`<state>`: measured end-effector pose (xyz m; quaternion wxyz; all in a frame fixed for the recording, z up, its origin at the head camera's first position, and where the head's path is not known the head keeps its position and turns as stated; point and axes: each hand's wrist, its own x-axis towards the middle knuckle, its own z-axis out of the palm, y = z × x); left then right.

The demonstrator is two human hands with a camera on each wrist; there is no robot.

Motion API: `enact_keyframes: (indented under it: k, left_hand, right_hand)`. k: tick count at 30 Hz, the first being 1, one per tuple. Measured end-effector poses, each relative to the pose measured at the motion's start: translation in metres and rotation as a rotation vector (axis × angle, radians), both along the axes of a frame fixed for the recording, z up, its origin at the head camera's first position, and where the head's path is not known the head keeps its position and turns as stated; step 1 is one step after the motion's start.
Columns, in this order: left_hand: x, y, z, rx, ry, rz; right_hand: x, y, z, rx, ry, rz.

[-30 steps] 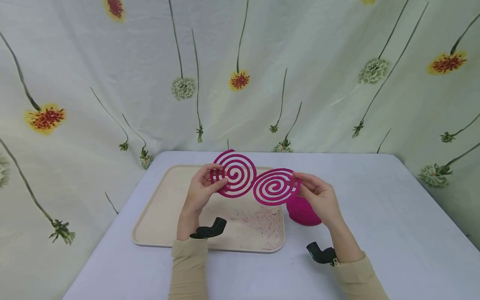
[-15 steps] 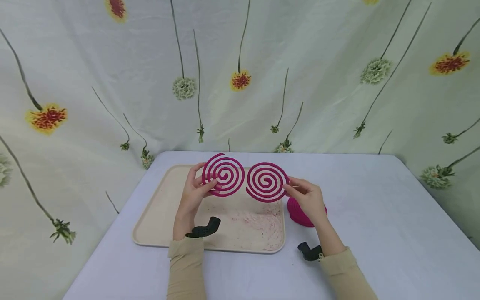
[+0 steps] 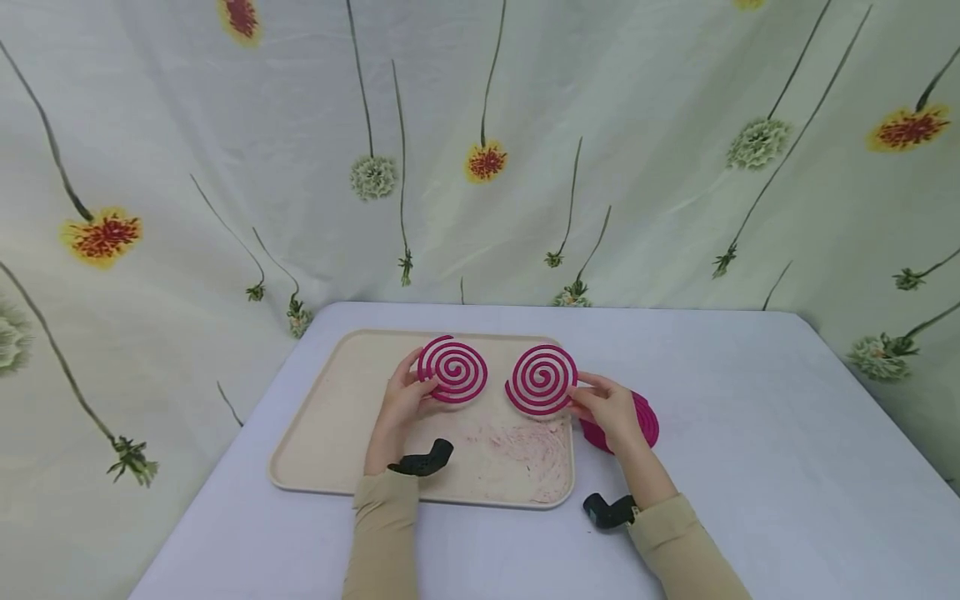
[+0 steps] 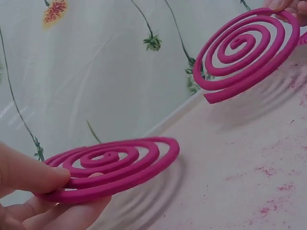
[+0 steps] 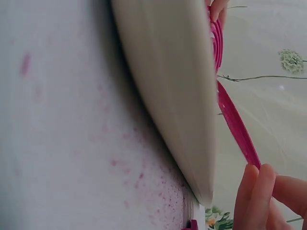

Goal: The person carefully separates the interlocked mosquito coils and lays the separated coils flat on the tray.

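Both hands hold a flat magenta mosquito coil by its edge. In the head view my left hand [image 3: 401,408] pinches one coil [image 3: 454,369] by its left side, over the middle of the beige tray [image 3: 318,488]. The left wrist view shows the thumb on top of this coil [image 4: 120,184] and fingers beneath. My right hand [image 3: 611,412] pinches the other coil [image 3: 542,379] by its right side, over the tray's right part. A gap separates the two coils. Behind the right hand, a stack of coils [image 3: 648,421] lies just right of the tray, partly hidden.
Pink dust and scrapes [image 3: 536,454] mark the tray's right part. The tray lies on a white-covered table [image 3: 765,433], with a flower-printed cloth [image 3: 660,100] hanging behind. Each wrist wears a black camera mount [image 3: 423,460].
The two coils, edge to edge a second ago, have come apart and sunk closer to the tray. My right hand has moved left and down, turning its coil to face the head camera more.
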<state>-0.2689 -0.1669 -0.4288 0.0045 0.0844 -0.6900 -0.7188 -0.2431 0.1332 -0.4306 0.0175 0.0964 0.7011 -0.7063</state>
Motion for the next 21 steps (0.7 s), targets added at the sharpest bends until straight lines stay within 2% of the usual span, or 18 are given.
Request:
enact_keyframes:
  k: [5, 8, 12, 15, 21]
  left_hand:
    - [0.0, 0.0033, -0.0042, -0.037, -0.021, 0.105]
    - [0.0016, 0.004, -0.0046, -0.05, -0.009, 0.14]
    - [0.0018, 0.0053, -0.0041, -0.046, -0.004, 0.153]
    - [0.0007, 0.0061, -0.004, -0.05, -0.007, 0.149]
    - [-0.0011, 0.0065, -0.0009, -0.108, 0.017, 0.113]
  right_hand:
    - [-0.0019, -0.0026, -0.0055, 0.011, -0.023, 0.028]
    - [-0.0017, -0.0038, -0.0081, 0.009, -0.033, 0.049]
    - [-0.0015, -0.0041, -0.0078, -0.073, -0.045, 0.08]
    - [-0.0004, -0.0043, -0.0054, -0.15, -0.029, 0.146]
    - [0.0003, -0.0054, -0.0034, -0.324, 0.019, 0.357]
